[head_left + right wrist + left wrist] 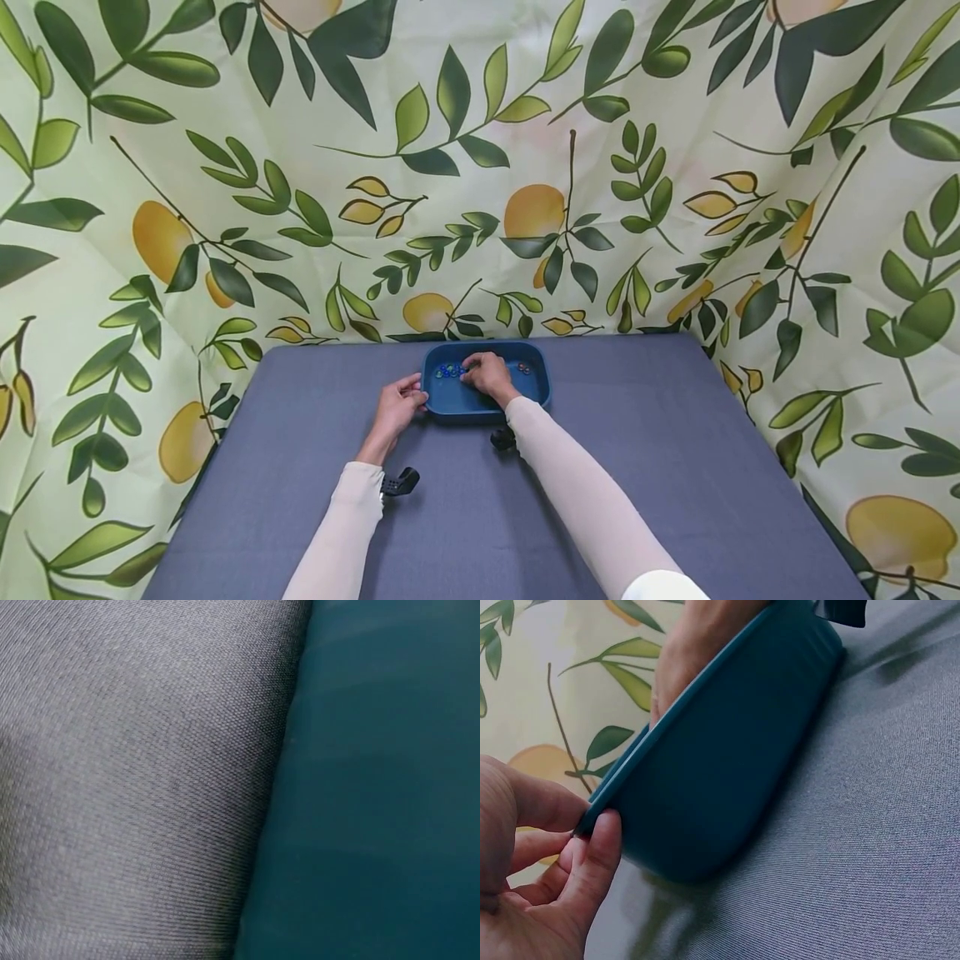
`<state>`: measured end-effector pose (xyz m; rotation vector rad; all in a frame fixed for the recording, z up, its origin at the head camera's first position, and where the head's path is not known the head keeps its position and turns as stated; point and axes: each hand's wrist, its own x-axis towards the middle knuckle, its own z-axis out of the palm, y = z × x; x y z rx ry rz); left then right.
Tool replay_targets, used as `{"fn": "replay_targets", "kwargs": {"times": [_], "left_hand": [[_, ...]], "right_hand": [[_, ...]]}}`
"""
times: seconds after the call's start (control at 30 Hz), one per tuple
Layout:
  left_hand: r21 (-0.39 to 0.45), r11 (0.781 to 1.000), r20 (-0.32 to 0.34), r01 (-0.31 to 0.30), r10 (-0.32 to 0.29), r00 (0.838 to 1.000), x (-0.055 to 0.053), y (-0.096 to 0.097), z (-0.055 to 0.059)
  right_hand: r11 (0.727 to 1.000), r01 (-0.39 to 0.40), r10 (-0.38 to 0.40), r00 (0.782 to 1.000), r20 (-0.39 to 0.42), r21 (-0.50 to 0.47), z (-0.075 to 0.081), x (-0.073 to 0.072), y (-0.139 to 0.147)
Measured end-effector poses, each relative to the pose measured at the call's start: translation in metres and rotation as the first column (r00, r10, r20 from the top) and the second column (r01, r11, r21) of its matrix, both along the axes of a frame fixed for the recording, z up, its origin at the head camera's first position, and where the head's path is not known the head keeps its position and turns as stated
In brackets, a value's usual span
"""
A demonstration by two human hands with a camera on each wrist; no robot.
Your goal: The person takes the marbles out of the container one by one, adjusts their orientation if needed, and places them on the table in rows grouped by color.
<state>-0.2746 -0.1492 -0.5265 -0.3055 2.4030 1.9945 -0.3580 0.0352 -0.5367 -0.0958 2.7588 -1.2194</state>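
Observation:
A blue rectangular tub with rounded corners stands at the table's far side. My left hand is at its left end; in the left wrist view the thumb and fingers pinch the tub's rim. Over the inside of the tub is my right hand, fingertips down beside a cluster of small blue and green glassy balls, which look like marbles. Whether the fingertips hold one is too small to see. A few reddish ones lie at the tub's right side.
Grey-blue cloth covers the table. A leaf-and-fruit printed curtain hangs right behind the tub and along both sides. Black wrist cameras sit under the left wrist and the right wrist, the latter close to the tub's front wall.

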Motion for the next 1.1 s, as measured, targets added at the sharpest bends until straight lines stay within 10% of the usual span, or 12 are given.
{"fn": "replay_targets", "kwargs": {"times": [1.1], "left_hand": [[0.027,1.000,-0.011,0.000,0.000,1.000,0.0016,-0.0009,-0.0008]], "right_hand": [[0.982,-0.104,0.113,0.993,-0.046,0.156,-0.0015,0.0026,-0.0034]]}}
